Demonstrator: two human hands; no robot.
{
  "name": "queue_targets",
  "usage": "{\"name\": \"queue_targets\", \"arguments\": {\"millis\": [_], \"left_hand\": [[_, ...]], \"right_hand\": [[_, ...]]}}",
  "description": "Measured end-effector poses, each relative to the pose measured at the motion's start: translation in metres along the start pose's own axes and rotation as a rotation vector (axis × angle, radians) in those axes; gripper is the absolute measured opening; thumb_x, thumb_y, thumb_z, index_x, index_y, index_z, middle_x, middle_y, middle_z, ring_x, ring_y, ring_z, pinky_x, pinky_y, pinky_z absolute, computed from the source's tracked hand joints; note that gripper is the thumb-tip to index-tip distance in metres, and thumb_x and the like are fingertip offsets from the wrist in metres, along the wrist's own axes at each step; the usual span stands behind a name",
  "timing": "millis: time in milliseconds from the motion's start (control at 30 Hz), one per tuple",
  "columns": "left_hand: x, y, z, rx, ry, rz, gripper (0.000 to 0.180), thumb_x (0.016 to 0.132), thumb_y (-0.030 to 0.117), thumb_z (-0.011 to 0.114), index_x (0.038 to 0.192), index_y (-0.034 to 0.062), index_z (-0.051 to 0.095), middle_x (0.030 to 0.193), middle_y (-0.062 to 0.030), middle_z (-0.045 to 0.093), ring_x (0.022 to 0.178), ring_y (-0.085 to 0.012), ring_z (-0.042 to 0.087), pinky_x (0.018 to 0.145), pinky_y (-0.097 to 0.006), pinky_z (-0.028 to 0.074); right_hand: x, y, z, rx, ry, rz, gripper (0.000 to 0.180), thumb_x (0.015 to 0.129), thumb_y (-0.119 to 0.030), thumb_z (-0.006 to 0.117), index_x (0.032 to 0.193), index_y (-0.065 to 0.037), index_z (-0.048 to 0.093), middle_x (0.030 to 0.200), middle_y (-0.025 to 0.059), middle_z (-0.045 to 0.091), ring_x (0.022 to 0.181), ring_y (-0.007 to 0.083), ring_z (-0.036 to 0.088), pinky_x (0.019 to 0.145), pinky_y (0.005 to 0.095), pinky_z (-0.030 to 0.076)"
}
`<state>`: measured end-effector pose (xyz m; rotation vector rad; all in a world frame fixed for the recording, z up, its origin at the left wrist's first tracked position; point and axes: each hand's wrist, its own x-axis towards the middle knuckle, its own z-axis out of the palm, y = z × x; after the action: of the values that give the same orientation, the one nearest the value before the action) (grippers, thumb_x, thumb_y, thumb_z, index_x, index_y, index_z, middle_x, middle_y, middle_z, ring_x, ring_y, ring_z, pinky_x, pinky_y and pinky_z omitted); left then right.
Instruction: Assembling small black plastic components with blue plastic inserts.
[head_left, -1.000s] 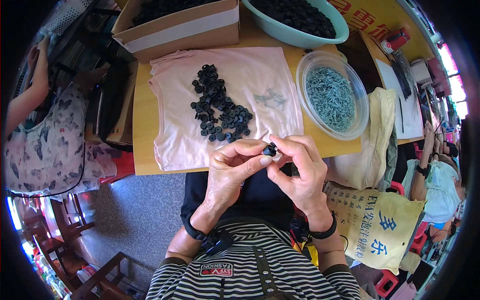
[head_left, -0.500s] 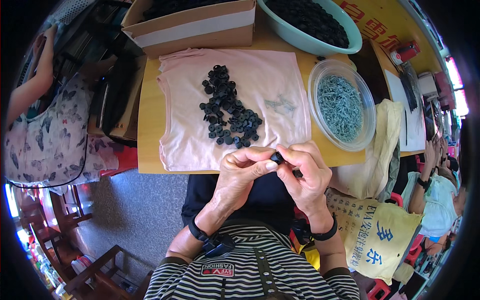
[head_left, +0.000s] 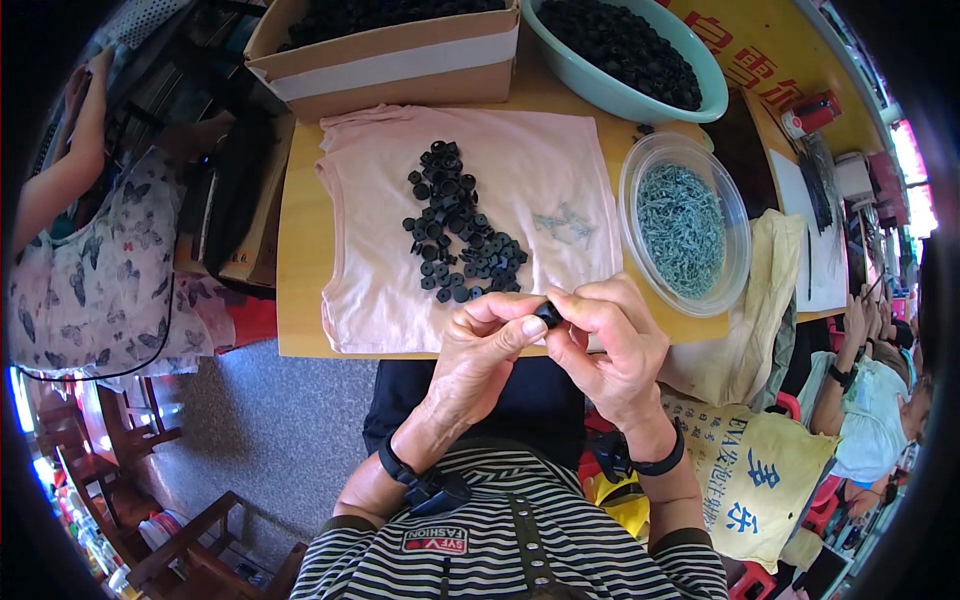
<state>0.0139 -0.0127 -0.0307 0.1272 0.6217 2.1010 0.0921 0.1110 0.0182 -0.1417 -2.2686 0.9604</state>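
At the table's front edge, my left hand (head_left: 472, 358) pinches a small black plastic cap (head_left: 547, 314) between thumb and fingertips. My right hand (head_left: 618, 350) meets it from the other side, its thumb and forefinger closed on the same cap. Anything smaller between the right fingertips is hidden. Beyond my hands, a pile of similar black caps (head_left: 455, 208) is spread on a pink cloth (head_left: 365, 230). Right of the pile lie several thin silvery screws (head_left: 566, 224). A round clear tub (head_left: 627, 205) full of such screws (head_left: 683, 230) stands right of the cloth.
A cardboard box (head_left: 400, 72) of black parts and a pale green basin (head_left: 600, 92) heaped with them stand at the back. A stuffed yellowish sack (head_left: 765, 490) is at my right. One person in butterfly print (head_left: 95, 270) sits left; another person (head_left: 870, 420) is far right.
Both hands keep their pinch on the cap, which has turned slightly and shifted a little left. The table and everything on it appear slightly lower in view.
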Motion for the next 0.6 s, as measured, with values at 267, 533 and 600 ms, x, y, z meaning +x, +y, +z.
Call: {"name": "queue_targets", "arguments": {"millis": [267, 533, 600], "left_hand": [[0.001, -0.004, -0.001, -0.021, 0.035, -0.062, 0.016, 0.084, 0.001, 0.065, 0.100, 0.0046, 0.067, 0.100, -0.0066, 0.067, 0.093, -0.0119, 0.061, 0.086, -0.027, 0.048], [0.011, 0.033, -0.001, 0.652, 0.132, 0.278, 0.021, 0.093, 0.008, 0.056, 0.112, -0.0011, 0.060, 0.109, -0.0079, 0.062, 0.095, -0.0133, 0.060, 0.082, -0.025, 0.047], [0.010, 0.043, -0.011, 0.705, 0.215, 0.280, 0.022, 0.092, 0.008, 0.058, 0.112, -0.0011, 0.061, 0.103, -0.0063, 0.063, 0.089, -0.0115, 0.060, 0.078, -0.023, 0.047]], "right_hand": [[-0.006, 0.000, 0.004, -0.010, 0.025, -0.014, 0.033, 0.065, 0.010, 0.072, 0.096, 0.000, 0.066, 0.080, 0.0067, 0.058, 0.065, 0.0181, 0.054, 0.055, 0.0276, 0.044], [0.073, 0.039, -0.024, -0.223, 0.012, 0.134, 0.020, 0.079, -0.011, 0.068, 0.097, -0.003, 0.066, 0.083, 0.0096, 0.061, 0.070, 0.0190, 0.058, 0.063, 0.0293, 0.047], [0.109, 0.066, -0.041, -0.374, 0.131, 0.092, 0.023, 0.082, -0.017, 0.066, 0.098, -0.001, 0.066, 0.086, 0.0113, 0.063, 0.072, 0.0197, 0.058, 0.068, 0.0308, 0.047]]}}
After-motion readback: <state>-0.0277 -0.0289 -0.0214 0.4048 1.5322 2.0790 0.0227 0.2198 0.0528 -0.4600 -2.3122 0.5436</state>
